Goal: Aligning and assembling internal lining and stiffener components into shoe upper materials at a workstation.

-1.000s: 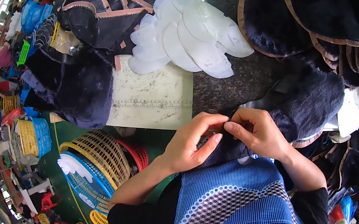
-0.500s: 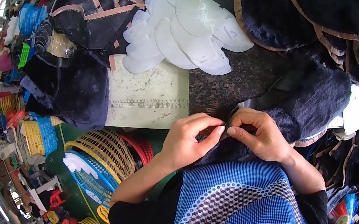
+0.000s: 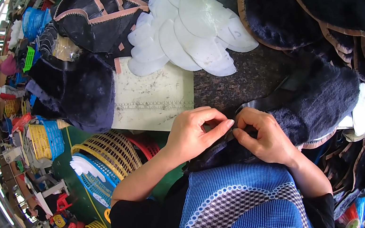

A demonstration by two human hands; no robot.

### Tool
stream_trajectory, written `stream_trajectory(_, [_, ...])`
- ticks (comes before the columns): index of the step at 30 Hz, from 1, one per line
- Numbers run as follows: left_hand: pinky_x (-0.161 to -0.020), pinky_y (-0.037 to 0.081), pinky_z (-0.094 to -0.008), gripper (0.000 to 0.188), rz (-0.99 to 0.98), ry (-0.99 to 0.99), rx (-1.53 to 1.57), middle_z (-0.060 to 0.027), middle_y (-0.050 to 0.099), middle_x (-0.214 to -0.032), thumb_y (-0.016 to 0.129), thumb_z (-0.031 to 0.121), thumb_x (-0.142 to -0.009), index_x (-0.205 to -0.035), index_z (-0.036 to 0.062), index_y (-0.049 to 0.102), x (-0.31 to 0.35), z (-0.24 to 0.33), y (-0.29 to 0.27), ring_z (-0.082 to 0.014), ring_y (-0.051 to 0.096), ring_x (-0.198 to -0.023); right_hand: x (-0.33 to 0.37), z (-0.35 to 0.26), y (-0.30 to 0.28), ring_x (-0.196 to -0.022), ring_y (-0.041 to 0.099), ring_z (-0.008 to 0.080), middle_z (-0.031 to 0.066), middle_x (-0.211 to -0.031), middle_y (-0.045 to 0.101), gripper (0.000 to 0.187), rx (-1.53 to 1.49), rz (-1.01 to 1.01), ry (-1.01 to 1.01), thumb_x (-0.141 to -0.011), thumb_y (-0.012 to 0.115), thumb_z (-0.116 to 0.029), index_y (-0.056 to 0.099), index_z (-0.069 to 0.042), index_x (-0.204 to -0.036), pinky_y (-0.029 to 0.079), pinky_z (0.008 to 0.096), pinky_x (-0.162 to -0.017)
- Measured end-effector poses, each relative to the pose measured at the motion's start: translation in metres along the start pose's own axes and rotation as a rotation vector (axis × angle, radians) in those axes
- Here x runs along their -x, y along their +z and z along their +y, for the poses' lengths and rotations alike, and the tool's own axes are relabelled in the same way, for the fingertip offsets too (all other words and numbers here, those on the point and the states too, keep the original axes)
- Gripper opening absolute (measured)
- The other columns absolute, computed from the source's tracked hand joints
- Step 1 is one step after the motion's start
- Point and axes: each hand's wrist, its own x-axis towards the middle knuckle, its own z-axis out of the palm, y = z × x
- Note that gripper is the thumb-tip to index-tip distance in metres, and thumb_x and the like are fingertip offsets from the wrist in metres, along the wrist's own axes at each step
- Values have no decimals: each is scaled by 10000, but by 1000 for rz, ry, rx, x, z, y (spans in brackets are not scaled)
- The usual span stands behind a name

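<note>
Fabric [image 3: 322,104], dark and plush, is touched at the worktop's [image 3: 226,90] near edge by left hand [image 3: 190,134] and right hand [image 3: 265,136]; fingertips are nearly closed, their exact grip unclear.

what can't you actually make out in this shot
All in the head view:
- What, if anything, the left hand and right hand pinch: too small, and covered by the hands.
- The part of the dark furry piece under the right hand: covered by it.
- The far end of the black pink-edged piece: cut off by the upper edge.
- The count of white pieces: they overlap.
</note>
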Motion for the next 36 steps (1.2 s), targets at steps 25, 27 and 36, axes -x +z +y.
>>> stream_trajectory(25, [-796,624,-313,201,-15,6,40,-134,757,-982,700,-52,-895,-1096,-43,708,6,-2,-14,-184,753,-891,-31,-9,-11,-718,664,218,116,-855,651,137,-14,-31,-5,-858,747,-2,698,12,-985,527,323,-632])
stream_trajectory(27, [-798,621,-312,192,-25,2,45,-131,758,-977,707,-36,-897,-1089,-41,711,3,0,-20,-183,752,-887,-35,-14,-14,-702,661,209,113,-841,646,135,3,-51,-16,-846,768,-19,679,18,-941,523,317,-627])
stream_trajectory(36, [-663,540,-253,148,-115,-72,112,-42,720,-840,729,94,-950,-1024,-32,704,-16,-1,-32,-94,659,-731,-39,-13,-4,-771,675,355,160,-895,638,210,334,81,-276,-805,721,46,648,-6,-994,545,412,-658])
